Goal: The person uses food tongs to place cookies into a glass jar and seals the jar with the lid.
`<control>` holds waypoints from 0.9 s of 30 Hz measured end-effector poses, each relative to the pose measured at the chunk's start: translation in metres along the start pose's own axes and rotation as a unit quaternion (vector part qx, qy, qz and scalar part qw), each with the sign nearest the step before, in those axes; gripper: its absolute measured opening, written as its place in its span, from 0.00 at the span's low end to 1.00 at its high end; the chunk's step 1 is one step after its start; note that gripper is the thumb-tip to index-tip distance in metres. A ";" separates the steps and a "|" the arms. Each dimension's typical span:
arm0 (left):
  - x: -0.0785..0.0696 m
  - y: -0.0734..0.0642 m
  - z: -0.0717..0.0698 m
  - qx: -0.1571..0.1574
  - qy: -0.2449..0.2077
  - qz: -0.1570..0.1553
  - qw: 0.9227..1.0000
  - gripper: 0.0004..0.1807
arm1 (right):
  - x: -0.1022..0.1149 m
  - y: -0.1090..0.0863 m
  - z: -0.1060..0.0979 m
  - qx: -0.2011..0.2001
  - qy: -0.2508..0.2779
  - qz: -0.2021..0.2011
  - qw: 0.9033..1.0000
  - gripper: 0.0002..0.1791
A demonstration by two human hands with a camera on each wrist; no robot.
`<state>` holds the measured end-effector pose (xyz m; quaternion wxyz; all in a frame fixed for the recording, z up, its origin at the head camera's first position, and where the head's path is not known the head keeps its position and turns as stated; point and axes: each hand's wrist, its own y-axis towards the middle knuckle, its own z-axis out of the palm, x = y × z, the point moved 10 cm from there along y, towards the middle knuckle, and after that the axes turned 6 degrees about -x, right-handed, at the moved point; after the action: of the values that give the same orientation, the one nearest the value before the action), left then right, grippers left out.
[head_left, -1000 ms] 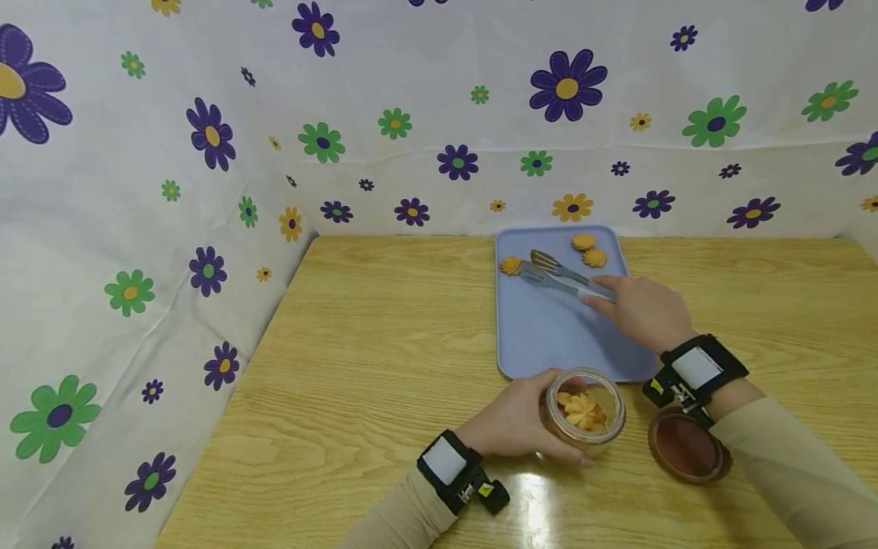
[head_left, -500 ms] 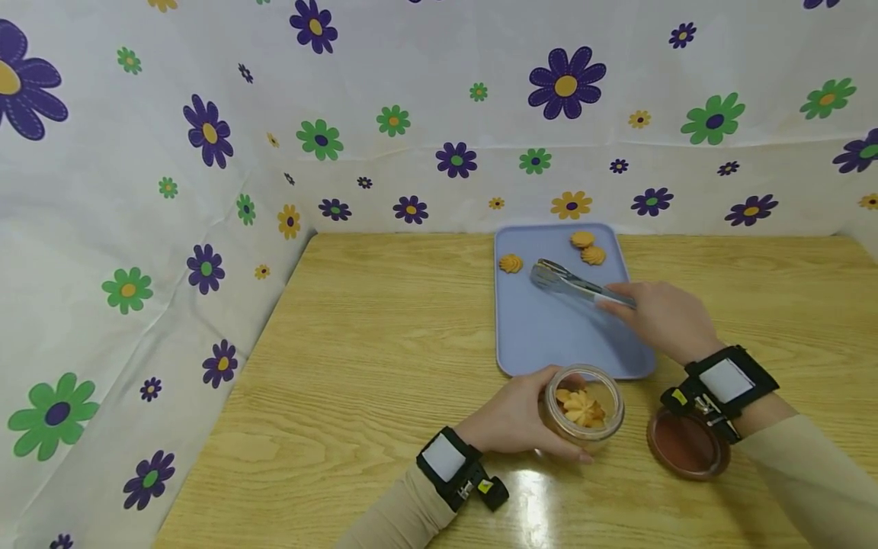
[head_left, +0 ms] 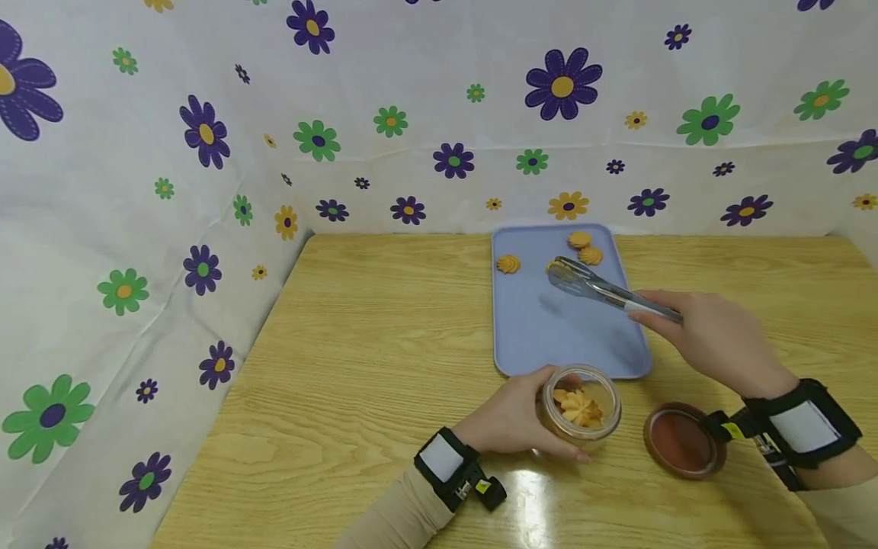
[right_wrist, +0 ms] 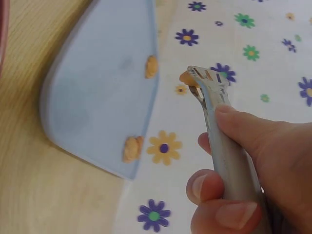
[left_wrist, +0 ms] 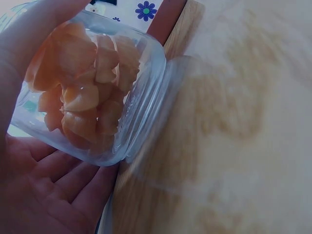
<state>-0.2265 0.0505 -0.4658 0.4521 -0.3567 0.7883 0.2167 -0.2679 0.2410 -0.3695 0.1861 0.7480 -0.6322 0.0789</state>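
Wood-grained desk (head_left: 343,343) with a pale yellow-brown surface, bordered at the back and left by a white covering (head_left: 411,69). Purple, green and yellow flowers (head_left: 562,86) pattern the covering. A horizontal crease crosses its back section; wrinkles run obliquely down the left. Reflected light (head_left: 530,499) brightens the desk's near part.

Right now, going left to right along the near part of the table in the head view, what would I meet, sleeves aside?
Left wrist strap → left hand → open clear jar → brown lid → right wrist strap.
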 end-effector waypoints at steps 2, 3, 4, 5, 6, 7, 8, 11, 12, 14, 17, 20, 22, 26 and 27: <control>0.000 0.000 0.000 0.000 -0.004 -0.001 1.000 0.48 | 0.003 -0.005 -0.011 -0.011 -0.004 -0.005 1.000 0.37; 0.000 0.000 0.000 0.000 -0.006 -0.001 1.000 0.48 | 0.005 -0.008 -0.016 -0.016 -0.008 -0.006 1.000 0.36; 0.000 0.000 -0.001 -0.001 -0.007 -0.001 1.000 0.48 | 0.006 -0.010 -0.021 -0.020 -0.009 -0.007 1.000 0.36; 0.000 0.000 -0.001 -0.001 -0.009 0.000 1.000 0.48 | 0.007 -0.012 -0.026 -0.024 -0.011 -0.007 1.000 0.35; -0.001 0.000 -0.001 -0.001 -0.010 0.001 1.000 0.48 | 0.008 -0.014 -0.031 -0.028 -0.012 -0.006 1.000 0.34; -0.001 0.000 -0.001 0.000 -0.013 0.002 1.000 0.48 | 0.009 -0.017 -0.036 -0.034 -0.013 -0.006 0.999 0.33; -0.001 0.000 -0.001 0.000 -0.012 0.003 1.000 0.48 | 0.010 -0.020 -0.040 -0.037 -0.013 -0.007 0.999 0.33; -0.001 0.000 0.000 0.000 -0.012 0.004 1.000 0.48 | 0.013 -0.029 -0.052 -0.048 -0.017 -0.007 0.999 0.30; -0.001 0.000 0.000 0.000 -0.012 0.003 1.000 0.48 | 0.013 -0.032 -0.055 -0.051 -0.018 -0.007 0.999 0.30; -0.001 0.000 0.000 0.001 -0.012 0.001 1.000 0.48 | 0.013 -0.039 -0.059 -0.050 -0.020 -0.006 0.999 0.29; -0.001 0.000 0.000 0.001 -0.010 -0.001 1.000 0.48 | 0.010 -0.049 -0.062 -0.040 -0.019 0.004 0.999 0.29; -0.001 0.000 0.000 0.001 -0.007 -0.001 1.000 0.49 | 0.006 -0.061 -0.063 -0.038 -0.016 0.012 0.999 0.28; -0.002 0.000 0.000 0.002 -0.008 0.000 1.000 0.49 | 0.004 -0.071 -0.066 -0.047 -0.014 0.009 0.999 0.26; -0.002 0.000 0.001 0.001 -0.010 0.003 1.000 0.49 | 0.006 -0.088 -0.072 -0.082 -0.005 -0.017 0.997 0.22; -0.002 0.000 0.001 0.002 -0.012 0.003 1.000 0.49 | 0.006 -0.092 -0.072 -0.086 -0.006 -0.022 0.996 0.22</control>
<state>-0.2254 0.0517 -0.4646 0.4611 -0.3511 0.7844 0.2209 -0.1683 0.2751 -0.3177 0.2474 0.7434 -0.6212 0.0160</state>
